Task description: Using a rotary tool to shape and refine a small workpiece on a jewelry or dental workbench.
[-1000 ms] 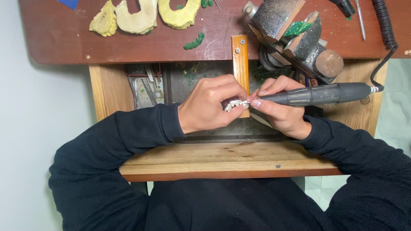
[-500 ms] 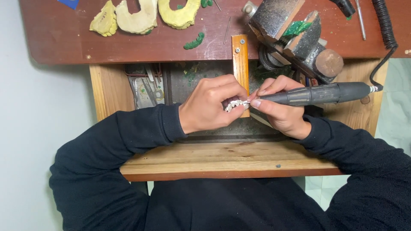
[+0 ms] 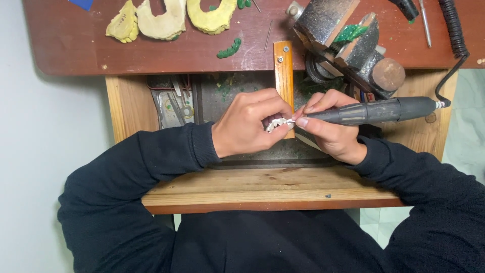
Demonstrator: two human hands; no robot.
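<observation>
left hand (image 3: 247, 126) pinches small silvery tooth-row piece (image 3: 277, 124) at wooden bench pin (image 3: 284, 81) | right hand (image 3: 331, 131) grips black rotary handpiece (image 3: 379, 110) pen-style | piece likely light, rigid, delicate; hold by ends

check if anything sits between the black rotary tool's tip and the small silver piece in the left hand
Nothing visible does. The rotary tool in the right hand points straight at the silver piece pinched by the left hand, over the wooden peg.
</observation>
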